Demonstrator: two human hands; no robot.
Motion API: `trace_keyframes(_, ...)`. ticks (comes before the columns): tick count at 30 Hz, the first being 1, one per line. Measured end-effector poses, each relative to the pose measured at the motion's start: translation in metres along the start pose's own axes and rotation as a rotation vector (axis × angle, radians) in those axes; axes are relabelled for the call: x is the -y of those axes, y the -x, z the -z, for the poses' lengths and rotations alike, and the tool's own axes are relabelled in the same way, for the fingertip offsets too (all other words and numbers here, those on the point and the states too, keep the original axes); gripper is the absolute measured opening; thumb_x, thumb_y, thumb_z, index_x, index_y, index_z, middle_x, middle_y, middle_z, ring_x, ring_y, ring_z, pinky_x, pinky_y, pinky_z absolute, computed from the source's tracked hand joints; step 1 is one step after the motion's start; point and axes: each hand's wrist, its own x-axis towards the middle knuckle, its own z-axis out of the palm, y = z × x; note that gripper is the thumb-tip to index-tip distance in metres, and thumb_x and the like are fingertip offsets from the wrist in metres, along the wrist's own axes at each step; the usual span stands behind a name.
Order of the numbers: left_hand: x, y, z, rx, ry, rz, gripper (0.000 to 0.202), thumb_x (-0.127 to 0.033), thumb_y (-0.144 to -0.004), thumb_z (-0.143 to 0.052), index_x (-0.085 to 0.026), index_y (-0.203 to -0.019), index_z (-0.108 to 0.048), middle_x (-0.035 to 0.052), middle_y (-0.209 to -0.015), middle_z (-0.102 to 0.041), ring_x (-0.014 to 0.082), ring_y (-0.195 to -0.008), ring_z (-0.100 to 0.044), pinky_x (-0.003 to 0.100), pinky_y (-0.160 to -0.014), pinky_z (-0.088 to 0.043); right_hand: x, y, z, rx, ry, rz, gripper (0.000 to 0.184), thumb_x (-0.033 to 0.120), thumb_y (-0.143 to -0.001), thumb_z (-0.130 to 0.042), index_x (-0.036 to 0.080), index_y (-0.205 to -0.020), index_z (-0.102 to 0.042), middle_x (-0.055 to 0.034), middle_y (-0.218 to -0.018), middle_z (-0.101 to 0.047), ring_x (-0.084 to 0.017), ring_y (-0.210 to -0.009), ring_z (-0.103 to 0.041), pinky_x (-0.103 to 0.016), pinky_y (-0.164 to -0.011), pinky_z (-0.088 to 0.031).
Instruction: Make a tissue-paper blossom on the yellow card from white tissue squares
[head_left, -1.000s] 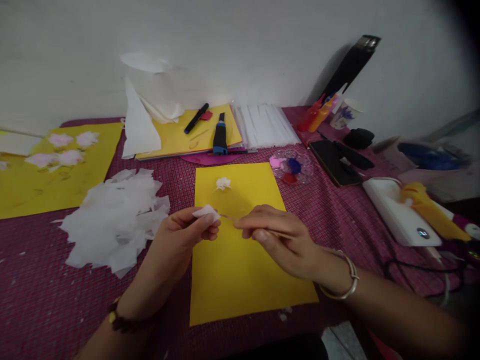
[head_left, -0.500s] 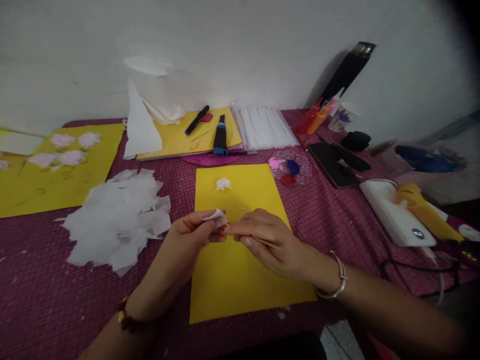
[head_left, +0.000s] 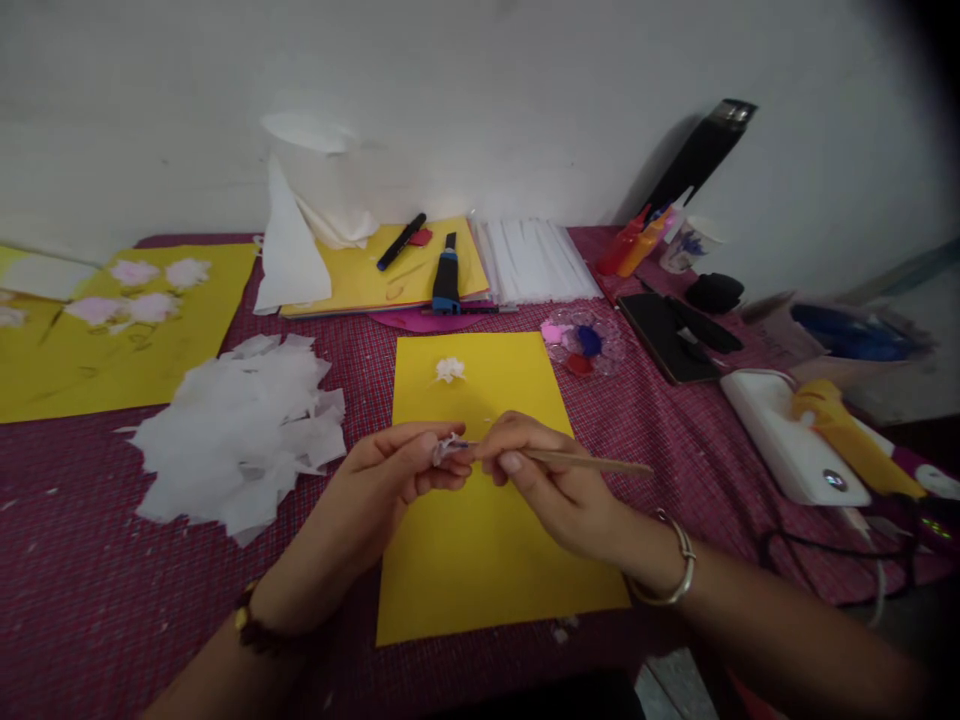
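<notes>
My left hand (head_left: 394, 465) pinches a small crumpled piece of white tissue paper (head_left: 444, 450) between thumb and fingers, above the yellow sheet (head_left: 495, 560). In my right hand (head_left: 551, 475) is a slim paintbrush (head_left: 592, 461) with a wooden handle. It lies nearly level, its handle pointing right and its dark thin end touching the tissue, which seems bunched around it; the very tip is hidden. On the far part of the sheet sits a small white paper blossom (head_left: 450, 370). To the left is a loose heap of white tissue squares (head_left: 240, 430).
Pink paper flowers lie on another yellow sheet (head_left: 202, 330) at far left. Behind are a blue-black cutter (head_left: 446, 280), a black marker (head_left: 401, 242) and white strips (head_left: 532, 260). Rightward stand a clear palette (head_left: 600, 350), a phone (head_left: 660, 345), a white power bank (head_left: 787, 440) and a yellow glue gun (head_left: 855, 435).
The tissue, flatter before, is now crumpled around the brush end. The brush has turned so its handle shows out to the right. Both hands stay nearly in place.
</notes>
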Motion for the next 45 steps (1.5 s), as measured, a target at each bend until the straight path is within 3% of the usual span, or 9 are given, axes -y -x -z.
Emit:
trace_keyframes(4, 0.002, 0.001, 0.000, 0.012, -0.015, -0.041, 0.016, -0.023, -0.075, -0.074, -0.021, -0.091, -0.077, 0.0042, -0.083, -0.077, 0.0131, -0.070, -0.069, 0.026, -0.072, -0.056, -0.006, 0.003, -0.004, -0.093, -0.187, -0.106, 0.015, 0.020, -0.093, -0.055, 0.025, -0.102, -0.066, -0.0015, -0.085, -0.066, -0.011, -0.069, -0.062, -0.024, -0.059, -0.051)
trace_keyframes(13, 0.006, 0.002, -0.005, -0.016, -0.103, -0.142, 0.014, -0.025, -0.076, -0.075, -0.021, -0.089, -0.076, 0.0025, -0.078, -0.076, 0.0124, -0.067, -0.069, 0.024, -0.069, -0.057, 0.002, -0.002, -0.002, -0.157, -0.008, -0.050, 0.022, 0.017, -0.090, -0.058, 0.027, -0.103, -0.073, -0.0008, -0.076, -0.066, -0.011, -0.068, -0.059, -0.025, -0.058, -0.047)
trace_keyframes(18, 0.009, -0.003, -0.002, 0.028, 0.030, -0.006, 0.011, -0.026, -0.073, -0.077, -0.019, -0.082, -0.075, 0.0018, -0.071, -0.074, 0.0099, -0.063, -0.067, 0.019, -0.061, -0.054, 0.002, -0.002, 0.003, -0.095, -0.060, -0.069, 0.017, 0.012, -0.084, -0.062, 0.023, -0.091, -0.073, -0.0002, -0.074, -0.064, -0.010, -0.067, -0.058, -0.023, -0.058, -0.046)
trace_keyframes(22, 0.012, -0.006, 0.002, 0.032, 0.052, 0.014, 0.011, -0.025, -0.076, -0.075, -0.019, -0.084, -0.074, 0.0015, -0.072, -0.074, 0.0086, -0.063, -0.066, 0.018, -0.062, -0.053, -0.002, 0.001, 0.002, -0.098, -0.238, -0.270, 0.007, 0.019, -0.080, -0.071, 0.023, -0.087, -0.071, 0.0006, -0.072, -0.069, -0.009, -0.060, -0.062, -0.021, -0.054, -0.048)
trace_keyframes(28, 0.014, -0.002, 0.005, -0.059, -0.571, -0.522, 0.017, -0.017, -0.089, -0.058, -0.019, -0.100, -0.070, 0.0006, -0.074, -0.071, 0.0089, -0.061, -0.063, 0.020, -0.059, -0.053, -0.011, 0.001, -0.007, -0.253, -0.516, -0.521, 0.017, 0.036, -0.083, -0.069, 0.021, -0.089, -0.075, -0.0015, -0.073, -0.074, -0.007, -0.049, -0.060, -0.019, -0.049, -0.047)
trace_keyframes(31, 0.013, 0.005, 0.007, 0.042, -1.094, -0.980, 0.028, -0.010, -0.088, -0.057, -0.019, -0.114, -0.065, 0.0035, -0.087, -0.072, 0.0123, -0.074, -0.065, 0.025, -0.071, -0.055, -0.018, -0.002, -0.008, -0.252, -0.820, -0.711, 0.025, 0.042, -0.079, -0.071, 0.017, -0.079, -0.074, 0.0001, -0.063, -0.070, -0.005, -0.042, -0.054, -0.017, -0.043, -0.042)
trace_keyframes(33, 0.008, 0.009, 0.007, 0.131, -1.304, -1.123, 0.037, -0.012, -0.088, -0.059, -0.018, -0.124, -0.058, 0.0061, -0.097, -0.071, 0.0148, -0.085, -0.065, 0.027, -0.078, -0.055, -0.022, -0.004, -0.007, -0.223, -0.983, -0.800, 0.025, 0.041, -0.075, -0.075, 0.016, -0.072, -0.072, 0.0014, -0.058, -0.068, -0.005, -0.041, -0.053, -0.016, -0.042, -0.042)
trace_keyframes(40, -0.042, -0.032, 0.010, 0.023, -1.549, -0.830, 0.022, -0.013, -0.090, -0.050, -0.018, -0.105, -0.065, 0.0065, -0.102, -0.068, 0.0159, -0.091, -0.066, 0.028, -0.080, -0.054, -0.030, -0.008, 0.013, -0.236, -1.100, -0.734, 0.020, 0.037, -0.078, -0.073, 0.018, -0.075, -0.071, 0.0028, -0.057, -0.066, -0.005, -0.041, -0.052, -0.017, -0.042, -0.039)
trace_keyframes(45, -0.057, -0.075, 0.012, 0.231, -1.852, -0.651, 0.046, -0.002, -0.086, -0.043, -0.021, -0.124, -0.061, 0.0122, -0.130, -0.057, 0.0233, -0.117, -0.057, 0.038, -0.095, -0.049, -0.042, -0.017, 0.030, -0.380, -0.947, -0.646, 0.022, 0.036, -0.073, -0.077, 0.015, -0.074, -0.071, 0.0011, -0.060, -0.067, -0.005, -0.043, -0.053, -0.016, -0.043, -0.039)
